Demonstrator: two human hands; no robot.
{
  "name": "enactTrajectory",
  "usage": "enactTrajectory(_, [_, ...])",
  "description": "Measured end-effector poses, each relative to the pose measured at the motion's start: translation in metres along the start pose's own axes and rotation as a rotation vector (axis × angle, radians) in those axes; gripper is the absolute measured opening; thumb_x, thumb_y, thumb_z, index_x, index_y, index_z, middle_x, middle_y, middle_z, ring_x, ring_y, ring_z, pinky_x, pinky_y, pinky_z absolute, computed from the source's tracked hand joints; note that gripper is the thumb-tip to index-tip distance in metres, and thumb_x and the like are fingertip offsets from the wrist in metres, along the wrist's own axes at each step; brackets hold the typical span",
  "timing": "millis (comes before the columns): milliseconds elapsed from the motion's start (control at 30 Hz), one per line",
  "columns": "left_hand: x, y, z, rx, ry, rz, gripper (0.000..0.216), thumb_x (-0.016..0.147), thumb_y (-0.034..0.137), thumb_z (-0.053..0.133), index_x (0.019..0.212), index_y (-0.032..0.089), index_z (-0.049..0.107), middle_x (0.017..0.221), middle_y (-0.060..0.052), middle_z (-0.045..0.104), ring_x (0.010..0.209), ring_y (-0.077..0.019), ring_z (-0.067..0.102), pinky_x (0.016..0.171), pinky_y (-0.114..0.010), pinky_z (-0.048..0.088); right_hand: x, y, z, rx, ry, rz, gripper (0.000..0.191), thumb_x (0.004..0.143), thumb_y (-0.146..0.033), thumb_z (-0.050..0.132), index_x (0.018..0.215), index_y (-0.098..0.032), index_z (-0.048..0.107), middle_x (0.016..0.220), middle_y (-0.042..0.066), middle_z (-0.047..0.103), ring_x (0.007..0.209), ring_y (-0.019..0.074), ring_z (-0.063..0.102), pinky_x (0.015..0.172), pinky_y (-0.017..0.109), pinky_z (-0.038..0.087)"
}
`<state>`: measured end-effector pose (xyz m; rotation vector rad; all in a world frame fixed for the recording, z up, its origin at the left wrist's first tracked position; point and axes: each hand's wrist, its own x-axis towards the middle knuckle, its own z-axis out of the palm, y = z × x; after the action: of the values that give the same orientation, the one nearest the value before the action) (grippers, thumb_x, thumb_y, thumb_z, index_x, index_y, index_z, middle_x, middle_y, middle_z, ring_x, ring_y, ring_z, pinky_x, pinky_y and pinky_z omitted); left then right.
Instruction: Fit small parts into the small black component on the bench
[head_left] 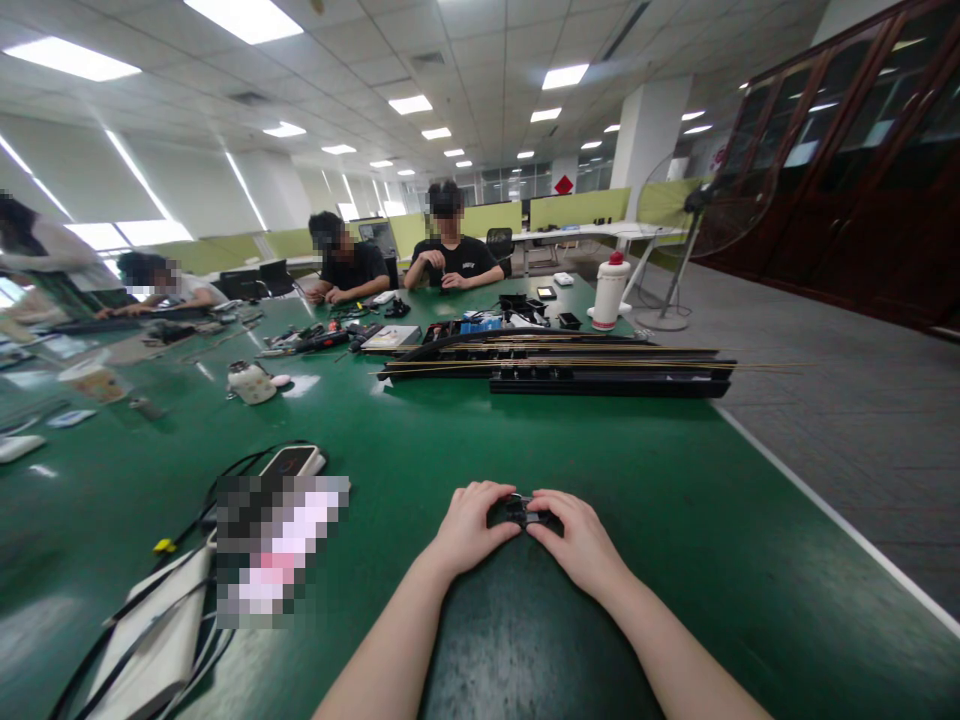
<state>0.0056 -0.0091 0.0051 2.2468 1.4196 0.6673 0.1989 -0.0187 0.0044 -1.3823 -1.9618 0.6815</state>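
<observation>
Both my hands meet at the near middle of the green table [675, 500]. My left hand [471, 525] is closed, its fingers curled round the left side of a small black part [523, 511]. My right hand [574, 540] is closed on the part's right side. The part rests low over the table, mostly covered by my fingers, so its shape is unclear.
Long black rails with thin yellow rods [570, 365] lie across the table farther out. A white bottle with a red cap [609, 291] stands at the far right. A phone [291, 461], black cables and a white box [154, 640] lie to my left. Three people sit at the far end.
</observation>
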Motion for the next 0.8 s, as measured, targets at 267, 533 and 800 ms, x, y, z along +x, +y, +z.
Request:
enactTrajectory(267, [0.0006,0.0001,0.0006,0.009,-0.002,0.001,0.041,0.077,0.029,0.067,0.117,0.027,0.056,0.111,-0.002,0.063,0.103,-0.0227,0.054,0.09,-0.036,0.038,0.0004,-0.0018,-0.0021,0.078,0.035,0.02,0.016,0.074,-0.025,0.063,0.089,-0.024,0.068,0.108,0.006,0.068,0.107,0.0244,0.059,0.097,0.044,0.04])
enactTrajectory(533, [0.0005,0.0022,-0.0006,0.013,-0.004,-0.008,0.042,0.077,0.029,0.068,0.117,0.026,0.056,0.108,-0.003,0.063,0.102,-0.0228,0.054,0.088,-0.036,0.039,0.0017,0.0023,-0.0006,0.245,0.096,0.066,0.019,0.072,-0.027,0.063,0.09,-0.021,0.068,0.105,0.007,0.069,0.102,0.0232,0.061,0.096,0.041,0.043])
enactTrajectory(800, [0.0005,0.0046,-0.0015,0.014,-0.012,-0.02,0.041,0.078,0.031,0.067,0.117,0.026,0.056,0.109,-0.003,0.063,0.102,-0.0232,0.054,0.089,-0.037,0.038,0.0015,-0.0003,-0.0061,0.314,0.093,0.149,0.023,0.073,-0.035,0.062,0.09,-0.022,0.067,0.096,0.005,0.07,0.093,0.0227,0.063,0.09,0.039,0.046])
